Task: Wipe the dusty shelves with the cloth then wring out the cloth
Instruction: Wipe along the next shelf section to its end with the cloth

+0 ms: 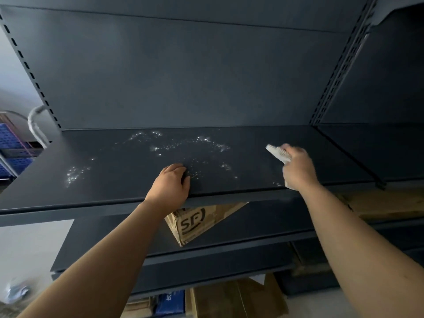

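Shelf unit (183,76): dark metal, with a plain back panel and slotted uprights at the left and right.
Top shelf (114,180): a dark, flat board that fills the middle of the view; its front edge runs from lower left to right, and a second bay joins it past the right upright.
Dust (183,145): pale specks and smears scattered over the shelf, thickest near the back edge at the centre and in a patch toward the front left corner; the right end looks mostly bare.
Lower shelf (229,226): the same dark metal, just below the top one.
Box (195,221): brown cardboard with black letters, on the lower shelf under the front edge of the top one, one corner pointing forward.
Crates (13,143): blue, slatted, stacked beyond the left upright.
Left hand (171,184): palm down on the front edge of the top shelf near its middle, fingers curled lightly onto the board, holding nothing.
Right hand (298,167): blurred, closed around the cloth, over the right part of the top shelf near the front edge.
Cloth (277,153): white, bunched, sticking out of the right hand toward the back edge, low over the board; contact is unclear through the blur.
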Demonstrator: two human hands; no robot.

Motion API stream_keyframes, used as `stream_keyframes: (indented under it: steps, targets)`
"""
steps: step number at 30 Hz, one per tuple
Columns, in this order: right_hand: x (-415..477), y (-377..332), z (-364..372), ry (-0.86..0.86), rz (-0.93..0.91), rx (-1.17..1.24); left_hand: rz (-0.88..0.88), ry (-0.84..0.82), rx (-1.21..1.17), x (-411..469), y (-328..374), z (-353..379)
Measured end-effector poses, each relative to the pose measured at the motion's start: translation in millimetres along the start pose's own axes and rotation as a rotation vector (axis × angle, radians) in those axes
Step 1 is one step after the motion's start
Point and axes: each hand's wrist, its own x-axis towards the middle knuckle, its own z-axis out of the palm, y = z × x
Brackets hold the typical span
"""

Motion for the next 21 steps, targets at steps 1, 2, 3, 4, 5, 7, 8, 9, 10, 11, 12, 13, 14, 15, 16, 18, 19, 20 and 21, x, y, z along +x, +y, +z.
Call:
stream_keyframes:
  steps: [1,2,3,4,5,7,8,9,10,11,12,13,14,15,16,18,19,20,21]
  targets:
    - [-4,10,1,-0.008,0.026,-0.037,0.005,-0.001,-0.001,0,-1,0]
    - [-10,15,7,-0.021,0.032,-0.052,0.009,0.001,-0.003,0,-1,1]
    - [-16,15,15,-0.034,0.012,-0.059,0.01,0.005,-0.004,0,-2,1]
    - [-23,9,24,-0.052,-0.024,-0.078,0.01,0.008,-0.005,1,-2,2]
    - [-30,0,33,-0.061,-0.074,-0.099,0.007,0.009,-0.008,1,-3,2]
    - [-45,-21,49,-0.064,-0.18,-0.108,0.003,0.01,-0.012,1,-3,2]
    - [-52,-32,56,-0.071,-0.221,-0.095,0.003,0.012,-0.012,1,-3,3]
    - [-57,-41,63,-0.097,-0.25,-0.068,0.001,0.01,-0.014,1,-2,2]
    - [-62,-49,67,-0.139,-0.266,-0.02,0.0,0.005,-0.016,2,-2,2]
    - [-64,-55,68,-0.184,-0.261,0.056,0.001,-0.004,-0.017,2,-1,1]
    - [-64,-61,65,-0.22,-0.231,0.158,0.001,-0.015,-0.015,3,-1,1]
    - [-59,-64,58,-0.234,-0.176,0.279,-0.001,-0.026,-0.015,3,-1,0]
    - [-54,-66,49,-0.222,-0.109,0.392,-0.004,-0.034,-0.014,3,-1,-1]
    - [-45,-64,41,-0.198,-0.031,0.467,-0.006,-0.038,-0.011,4,-2,-2]
    - [-35,-59,35,-0.178,0.051,0.508,-0.007,-0.039,-0.003,4,-2,-2]
    - [-17,-45,25,-0.173,0.189,0.452,-0.011,-0.039,0.018,6,1,-2]
    - [-12,-38,23,-0.17,0.214,0.359,-0.017,-0.041,0.028,8,4,-2]
    - [-10,-32,23,-0.169,0.201,0.272,-0.02,-0.042,0.036,10,7,-2]
    - [-10,-28,24,-0.164,0.153,0.194,-0.02,-0.043,0.043,12,10,-1]
